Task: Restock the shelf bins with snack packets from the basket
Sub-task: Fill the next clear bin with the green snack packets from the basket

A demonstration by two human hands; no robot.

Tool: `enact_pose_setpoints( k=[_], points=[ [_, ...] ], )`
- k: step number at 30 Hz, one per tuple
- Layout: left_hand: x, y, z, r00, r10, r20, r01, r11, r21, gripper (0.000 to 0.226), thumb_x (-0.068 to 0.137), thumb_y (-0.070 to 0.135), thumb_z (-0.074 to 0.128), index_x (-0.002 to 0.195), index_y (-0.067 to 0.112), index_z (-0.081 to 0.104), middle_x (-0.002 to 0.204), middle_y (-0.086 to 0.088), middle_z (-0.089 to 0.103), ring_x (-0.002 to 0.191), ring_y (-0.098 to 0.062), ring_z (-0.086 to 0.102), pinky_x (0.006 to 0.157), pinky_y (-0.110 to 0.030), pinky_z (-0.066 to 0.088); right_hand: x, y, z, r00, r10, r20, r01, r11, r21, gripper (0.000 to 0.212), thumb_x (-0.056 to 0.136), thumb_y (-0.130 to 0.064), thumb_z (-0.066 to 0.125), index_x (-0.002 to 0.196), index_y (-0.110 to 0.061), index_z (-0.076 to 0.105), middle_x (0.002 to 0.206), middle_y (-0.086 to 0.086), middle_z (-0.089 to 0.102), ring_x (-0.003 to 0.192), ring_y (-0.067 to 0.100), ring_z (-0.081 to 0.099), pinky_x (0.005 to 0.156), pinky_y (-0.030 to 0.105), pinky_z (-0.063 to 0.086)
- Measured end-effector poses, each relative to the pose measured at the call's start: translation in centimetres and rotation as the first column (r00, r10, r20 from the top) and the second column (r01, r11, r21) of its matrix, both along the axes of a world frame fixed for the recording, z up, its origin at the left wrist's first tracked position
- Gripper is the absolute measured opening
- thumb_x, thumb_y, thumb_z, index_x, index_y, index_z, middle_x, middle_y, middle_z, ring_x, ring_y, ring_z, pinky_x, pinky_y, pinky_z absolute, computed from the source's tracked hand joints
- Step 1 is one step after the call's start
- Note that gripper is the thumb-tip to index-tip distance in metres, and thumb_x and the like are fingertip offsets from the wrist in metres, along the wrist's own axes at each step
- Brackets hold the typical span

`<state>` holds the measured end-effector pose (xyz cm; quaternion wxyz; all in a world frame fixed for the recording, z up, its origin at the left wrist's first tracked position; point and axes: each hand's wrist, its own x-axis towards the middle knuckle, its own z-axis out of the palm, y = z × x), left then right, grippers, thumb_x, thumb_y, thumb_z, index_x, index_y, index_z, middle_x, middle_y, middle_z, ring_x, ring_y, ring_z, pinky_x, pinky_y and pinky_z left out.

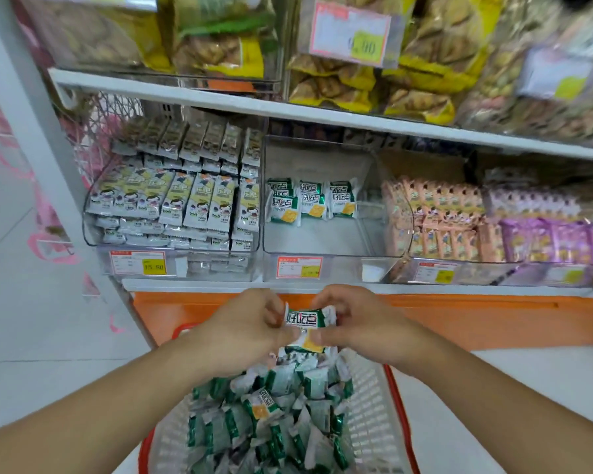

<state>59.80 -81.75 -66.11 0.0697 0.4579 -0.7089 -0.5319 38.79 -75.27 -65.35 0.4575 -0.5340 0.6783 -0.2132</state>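
A green-and-white snack packet [308, 327] is held upright between both hands, above the basket and below the shelf edge. My left hand [250, 323] pinches its left side and my right hand [353, 319] pinches its right side. Below them a white mesh basket with a red rim [374, 398] holds several more of the same green packets [271, 415]. On the shelf straight ahead, a clear middle bin [322, 241] has a few matching green packets [310, 201] standing at its back, with bare floor in front of them.
The clear bin on the left [172, 206] is packed with white-and-yellow packets. Pink packets [435, 220] and purple packets [545, 234] fill the bins to the right. An upper shelf [288, 107] carries bagged yellow snacks. An orange base panel [459, 319] runs under the shelf.
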Motion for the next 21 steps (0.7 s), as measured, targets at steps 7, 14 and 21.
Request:
enact_pose_setpoints(
  k=[7, 14, 21],
  points=[
    [-2.6, -1.1, 2.0, 0.975, 0.112, -0.19, -0.165, 0.941, -0.297, 0.027, 0.091, 0.036, 0.077, 0.111, 0.034, 0.06, 0.096, 0.008, 0.067, 0.085, -0.005, 0.068, 0.08, -0.026, 0.057, -1.8, -1.1, 4.0, 0.985, -0.115, -0.131, 0.069, 0.949, -0.309, 0.029, 0.08, -0.025, 0.091, 0.096, -0.033, 0.069, 0.096, -0.009, 0.073, 0.069, 0.015, 0.059, 0.069, 0.036, 0.054],
    [-2.4, -3.7, 2.1, 0.997, 0.078, 0.005, -0.055, 0.744, -0.666, 0.045, 0.103, 0.042, 0.053, 0.147, 0.032, 0.049, 0.142, 0.019, 0.049, 0.136, 0.0, 0.039, 0.117, -0.02, 0.03, -5.8, -8.9, 5.5, 0.907, -0.322, -0.271, 0.16, 0.859, -0.486, 0.029, 0.085, -0.034, 0.087, 0.104, -0.033, 0.066, 0.107, -0.013, 0.067, 0.063, 0.0, 0.061, 0.055, 0.019, 0.046],
    [-2.3, -3.9, 1.1, 0.998, -0.009, 0.056, 0.048, 0.666, -0.744, 0.039, 0.104, 0.047, 0.045, 0.141, 0.033, 0.051, 0.132, 0.024, 0.044, 0.128, 0.005, 0.031, 0.104, -0.007, 0.023, -8.1, -19.0, 0.4, 0.79, -0.218, -0.573, -0.008, 0.931, -0.365, 0.029, 0.085, -0.024, 0.086, 0.104, -0.023, 0.064, 0.111, 0.0, 0.07, 0.086, 0.017, 0.066, 0.072, 0.029, 0.051]
  ],
)
